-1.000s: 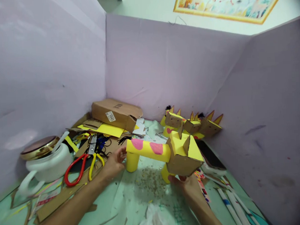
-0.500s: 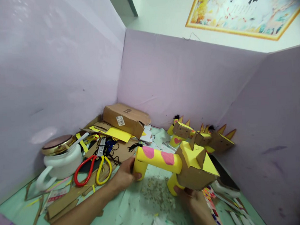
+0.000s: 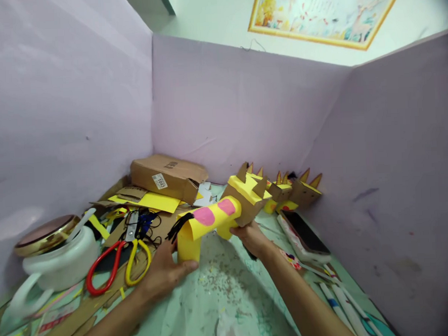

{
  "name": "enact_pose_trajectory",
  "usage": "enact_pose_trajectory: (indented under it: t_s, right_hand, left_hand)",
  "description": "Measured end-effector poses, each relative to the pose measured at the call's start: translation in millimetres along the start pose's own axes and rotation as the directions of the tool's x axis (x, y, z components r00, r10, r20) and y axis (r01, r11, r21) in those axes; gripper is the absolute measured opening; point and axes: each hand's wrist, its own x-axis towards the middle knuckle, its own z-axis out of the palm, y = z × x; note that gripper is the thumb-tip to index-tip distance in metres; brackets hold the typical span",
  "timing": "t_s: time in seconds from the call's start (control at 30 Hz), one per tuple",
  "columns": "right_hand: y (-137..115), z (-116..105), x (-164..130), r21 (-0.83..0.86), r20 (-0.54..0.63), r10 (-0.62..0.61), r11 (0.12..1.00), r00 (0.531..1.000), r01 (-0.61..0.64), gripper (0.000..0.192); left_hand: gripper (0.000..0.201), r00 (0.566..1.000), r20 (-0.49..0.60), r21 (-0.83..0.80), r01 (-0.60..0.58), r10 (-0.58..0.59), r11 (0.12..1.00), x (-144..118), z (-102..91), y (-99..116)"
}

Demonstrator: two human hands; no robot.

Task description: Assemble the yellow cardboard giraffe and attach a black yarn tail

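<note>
A paper toy animal (image 3: 211, 218) with a yellow tube body, pink spots, a black string tail and a boxy cardboard head lies between my hands. My left hand (image 3: 165, 269) is closed around the yellow rear leg. Beneath the head, my right hand (image 3: 251, 238) grips the front leg, which is partly hidden. The head, topped with pointed cardboard ears, faces away to the right. Behind it, several similar toy animals (image 3: 304, 190) stand by the partition, partly covered by the held one.
Scissors (image 3: 109, 267) with one red and one yellow handle lie at left, beside a white pot (image 3: 64, 259) with a gold-rimmed lid. A cardboard box (image 3: 168, 175) sits behind them. At right are a phone (image 3: 306, 233) and several white pens (image 3: 343, 304). Small scraps (image 3: 222, 287) litter the table.
Both hands have turned the toy so its head points farther away and its tail end comes nearer. My right hand has moved forward. The camera view has shifted right.
</note>
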Motion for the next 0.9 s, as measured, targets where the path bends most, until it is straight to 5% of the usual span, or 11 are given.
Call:
enact_pose_trajectory:
  t_s: [0.3, 0.57, 0.9]
  right_hand:
    - [18.5, -15.1, 31.3, 0.009, 0.073, 0.017, 1.000, 0.997, -0.017, 0.027]
    - [31.5, -14.4, 30.8, -0.036, 0.057, 0.009, 0.999, 0.998, -0.007, 0.017]
    - [22.7, -1.3, 7.4, -0.050, -0.081, -0.068, 0.997, 0.994, 0.064, 0.049]
  left_hand:
    - [0.046, 0.991, -0.065, -0.058, 0.113, -0.117, 0.992, -6.4, 40.6, -11.5]
    - [0.049, 0.965, -0.066, -0.163, 0.242, -0.255, 0.957, -12.8, 50.7, 4.7]
    - [0.034, 0.983, -0.040, -0.047, 0.176, -0.178, 0.983, -15.7, 47.9, -2.9]
